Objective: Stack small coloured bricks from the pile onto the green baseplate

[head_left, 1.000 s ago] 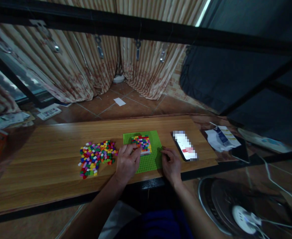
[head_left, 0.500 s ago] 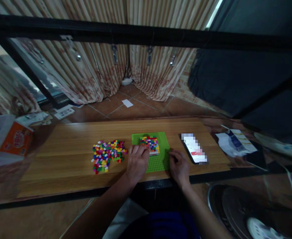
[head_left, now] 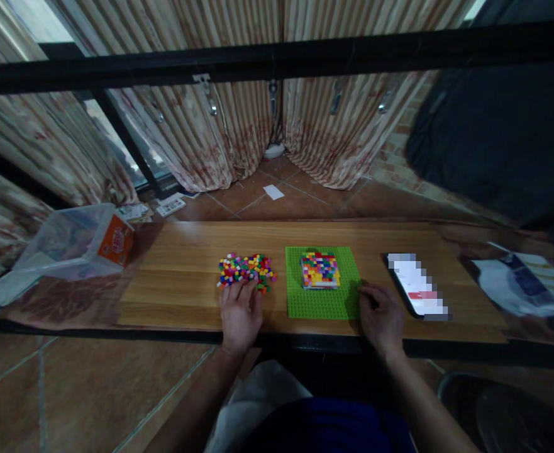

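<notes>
My left hand (head_left: 241, 313) rests at the near side of a heap of small coloured toy bricks (head_left: 246, 267), its fingers apart and reaching over the nearest pieces. No brick can be made out in its grip. A green studded baseplate (head_left: 295, 303) lies to its right. On it stands a low square block of many-coloured bricks (head_left: 321, 270), with a pale layer along its near side. At the plate's right edge my right hand (head_left: 381, 314) is curled, thumb and forefinger close together. Whatever those fingertips hold, if anything, is too small to see.
A phone (head_left: 415, 286) with a lit screen lies on the wooden table (head_left: 187, 236) beyond my right hand. Left of the table is a clear plastic bin (head_left: 76, 242) with an orange label. Packaging (head_left: 524, 283) lies off the right end. A dark bar (head_left: 305, 58) crosses above.
My left hand has gone from the brick block on the baseplate leftward to the loose heap. The right hand stays by the plate's right edge. The whole view has swung left.
</notes>
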`<state>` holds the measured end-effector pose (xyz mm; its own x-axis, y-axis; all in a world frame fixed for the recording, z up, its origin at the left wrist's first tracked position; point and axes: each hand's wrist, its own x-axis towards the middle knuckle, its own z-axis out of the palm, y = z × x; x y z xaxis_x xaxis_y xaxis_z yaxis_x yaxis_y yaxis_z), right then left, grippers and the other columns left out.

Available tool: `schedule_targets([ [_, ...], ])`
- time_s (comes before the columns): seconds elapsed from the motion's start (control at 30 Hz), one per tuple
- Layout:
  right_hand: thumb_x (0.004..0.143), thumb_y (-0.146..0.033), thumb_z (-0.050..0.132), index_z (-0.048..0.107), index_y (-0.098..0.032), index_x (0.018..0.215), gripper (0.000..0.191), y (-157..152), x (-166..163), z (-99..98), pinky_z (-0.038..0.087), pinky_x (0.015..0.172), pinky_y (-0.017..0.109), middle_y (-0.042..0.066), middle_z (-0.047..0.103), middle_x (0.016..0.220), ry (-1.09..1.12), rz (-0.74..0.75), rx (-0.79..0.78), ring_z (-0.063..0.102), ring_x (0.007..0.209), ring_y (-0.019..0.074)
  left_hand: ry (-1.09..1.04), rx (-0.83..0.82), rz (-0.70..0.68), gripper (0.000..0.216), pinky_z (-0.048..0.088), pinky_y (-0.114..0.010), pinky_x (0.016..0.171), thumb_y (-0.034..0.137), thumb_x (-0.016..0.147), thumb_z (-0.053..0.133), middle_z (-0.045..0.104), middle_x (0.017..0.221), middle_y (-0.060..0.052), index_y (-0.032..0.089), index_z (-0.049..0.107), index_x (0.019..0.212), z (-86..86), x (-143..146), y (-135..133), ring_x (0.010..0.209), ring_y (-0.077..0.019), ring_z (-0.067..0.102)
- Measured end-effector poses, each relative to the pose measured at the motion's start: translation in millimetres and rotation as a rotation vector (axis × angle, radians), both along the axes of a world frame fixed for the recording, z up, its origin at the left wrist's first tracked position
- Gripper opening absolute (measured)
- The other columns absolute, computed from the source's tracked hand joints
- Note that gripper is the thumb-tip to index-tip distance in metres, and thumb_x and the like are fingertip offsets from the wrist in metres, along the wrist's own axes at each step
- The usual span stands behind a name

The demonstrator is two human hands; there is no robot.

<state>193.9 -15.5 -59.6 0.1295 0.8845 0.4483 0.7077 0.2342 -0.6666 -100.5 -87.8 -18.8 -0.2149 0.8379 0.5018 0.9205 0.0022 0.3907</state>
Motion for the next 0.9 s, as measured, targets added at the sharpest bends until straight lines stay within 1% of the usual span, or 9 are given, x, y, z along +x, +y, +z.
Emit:
schedule_targets([
  [0.1,0.085,-0.035,0.050,0.072,-0.019,0.085,0.027,0.2,-0.3,0.2,0.051,0.084,0.046,0.012,0.069,0.097,-0.014,-0.005,-0.009,0.064,0.091,0.0275,0.044,-0.021,0.072,0.021,0.045,-0.043,0.087,0.029,0.086,0.060,0.068,0.104,-0.009,0.022,0.067,0.104,1.1,-15.2,9.0,0.096,-0.0271,0.059],
  [0.2,0.085,-0.035,0.049,0.071,-0.018,0.086,0.027,-0.1,-0.5,1.6,0.051,0.085,0.047,0.013,0.069,0.098,-0.030,0.009,-0.009,0.064,0.094,0.0280,0.089,-0.066,0.109,0.023,0.044,-0.044,0.084,0.036,0.085,0.061,0.068,0.106,-0.011,0.021,0.068,0.101,3.7,-16.8,18.5,0.096,-0.0290,0.059],
  [0.27,0.085,-0.034,0.049,0.071,-0.018,0.087,0.028,-0.5,-0.5,2.6,0.051,0.086,0.047,0.013,0.069,0.098,-0.041,0.015,-0.014,0.064,0.094,0.0282,0.104,-0.098,0.131,0.024,0.044,-0.045,0.083,0.038,0.085,0.060,0.068,0.106,-0.012,0.020,0.068,0.099,4.5,-14.9,23.1,0.095,-0.0303,0.059],
  [0.4,0.086,-0.034,0.048,0.071,-0.018,0.087,0.028,-1.1,-0.2,3.0,0.051,0.085,0.046,0.013,0.069,0.097,-0.064,0.018,-0.014,0.063,0.093,0.0278,0.092,-0.116,0.155,0.018,0.043,-0.048,0.081,0.033,0.086,0.058,0.068,0.103,-0.013,0.019,0.068,0.090,2.5,-12.3,29.3,0.093,-0.0314,0.059],
  [0.53,0.085,-0.034,0.049,0.072,-0.019,0.087,0.027,-1.5,-0.9,2.9,0.051,0.084,0.046,0.012,0.069,0.096,-0.054,0.007,-0.019,0.063,0.092,0.0274,0.101,-0.089,0.159,0.012,0.044,-0.046,0.080,0.027,0.085,0.058,0.068,0.097,-0.010,0.020,0.067,0.082,-0.4,-10.9,33.3,0.091,-0.0297,0.060],
  [0.63,0.085,-0.034,0.050,0.072,-0.019,0.086,0.026,-1.9,-2.2,4.2,0.051,0.084,0.046,0.012,0.069,0.097,-0.034,0.005,-0.013,0.063,0.092,0.0270,0.091,-0.054,0.137,0.011,0.045,-0.044,0.082,0.026,0.085,0.058,0.069,0.095,-0.008,0.021,0.066,0.081,-0.4,-10.6,35.4,0.090,-0.0278,0.061],
  [0.77,0.086,-0.032,0.050,0.072,-0.019,0.086,0.026,-2.0,-4.0,6.0,0.051,0.085,0.045,0.012,0.069,0.095,-0.034,0.004,-0.003,0.063,0.091,0.0264,0.011,-0.033,0.058,0.014,0.047,-0.041,0.083,0.027,0.089,0.053,0.072,0.094,-0.007,0.022,0.067,0.088,3.2,-10.6,37.3,0.091,-0.0256,0.064],
  [0.9,0.086,-0.031,0.049,0.071,-0.018,0.085,0.026,-1.4,-4.4,5.4,0.051,0.084,0.045,0.012,0.068,0.094,-0.043,-0.005,-0.008,0.063,0.091,0.0265,-0.115,-0.057,0.001,0.017,0.051,-0.034,0.077,0.028,0.092,0.051,0.074,0.090,-0.005,0.021,0.066,0.095,10.5,-4.9,38.4,0.083,-0.0216,0.068],
])
